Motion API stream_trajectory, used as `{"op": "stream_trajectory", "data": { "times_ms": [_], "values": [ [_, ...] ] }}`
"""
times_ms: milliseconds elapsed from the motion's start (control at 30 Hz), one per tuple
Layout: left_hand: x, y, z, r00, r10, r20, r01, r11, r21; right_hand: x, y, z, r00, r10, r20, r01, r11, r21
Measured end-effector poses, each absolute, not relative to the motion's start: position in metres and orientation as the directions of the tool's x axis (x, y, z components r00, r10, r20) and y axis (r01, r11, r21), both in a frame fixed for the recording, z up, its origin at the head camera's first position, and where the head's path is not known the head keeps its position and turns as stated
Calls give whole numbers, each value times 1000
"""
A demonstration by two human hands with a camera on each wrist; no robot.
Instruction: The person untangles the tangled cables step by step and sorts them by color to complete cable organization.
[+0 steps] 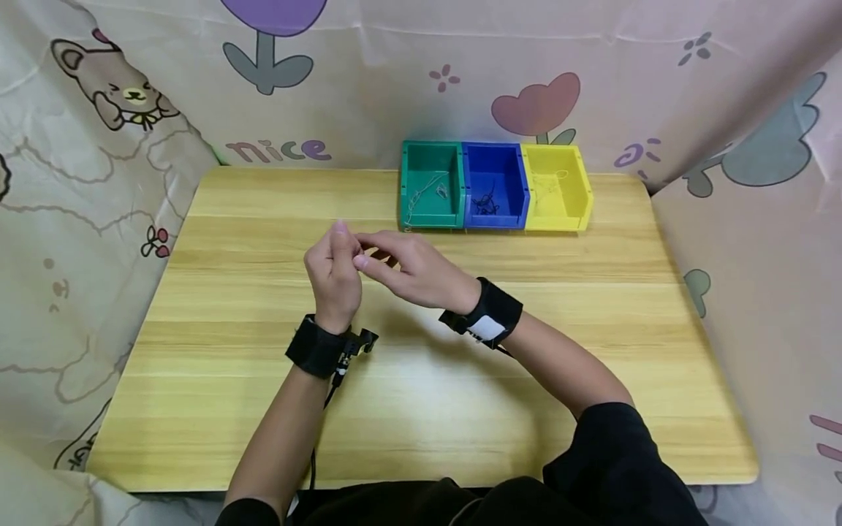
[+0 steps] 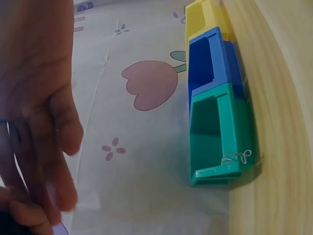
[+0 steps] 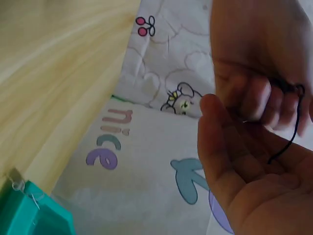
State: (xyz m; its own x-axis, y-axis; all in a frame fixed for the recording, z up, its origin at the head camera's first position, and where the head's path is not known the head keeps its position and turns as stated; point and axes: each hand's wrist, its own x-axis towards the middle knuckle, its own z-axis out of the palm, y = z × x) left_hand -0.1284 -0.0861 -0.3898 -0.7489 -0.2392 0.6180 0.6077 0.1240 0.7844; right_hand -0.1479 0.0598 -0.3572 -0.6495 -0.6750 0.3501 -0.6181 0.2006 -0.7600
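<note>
In the head view my left hand (image 1: 335, 274) is raised over the table with its fingers curled in. A thin black cord (image 3: 297, 120) is held in those curled fingers, as the right wrist view shows. From there the cord hangs in a slack curve down to the palm of my right hand (image 3: 254, 181). That hand has its fingers loosely extended, their tips right at the left hand, and thumb and index apart. Cord also crosses the right fingers (image 2: 46, 161) in the left wrist view. Much of the cord is hidden between the hands.
Three joined bins stand at the table's back edge: green (image 1: 403, 183) with light strands, one hanging over its front, blue (image 1: 496, 157) with black tangled cord, and yellow (image 1: 579, 186) with pale strands. Printed cloth (image 1: 395, 109) hangs behind the wooden table (image 1: 217, 402).
</note>
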Motion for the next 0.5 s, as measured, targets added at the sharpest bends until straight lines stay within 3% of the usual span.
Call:
{"op": "stream_trajectory", "data": {
  "times_ms": [100, 233, 367, 500],
  "values": [
    [-130, -81, -387, -691, -236, 683, 676, 122, 726, -142, 54, -361, -678, -646, 349, -584, 186, -790],
    [-130, -72, -385, -649, -127, 750, 699, 289, 654, -133, 48, -364, -765, -546, 342, -486, 140, -863],
    [-130, -67, -386, -660, 4, 751, 665, 470, 581, -128, 46, -365, -839, -448, 309, -365, 42, -930],
    [-133, -68, -387, -665, 130, 735, 661, 561, 499, -128, 49, -369, -871, -333, 362, -365, -56, -930]
  ]
}}
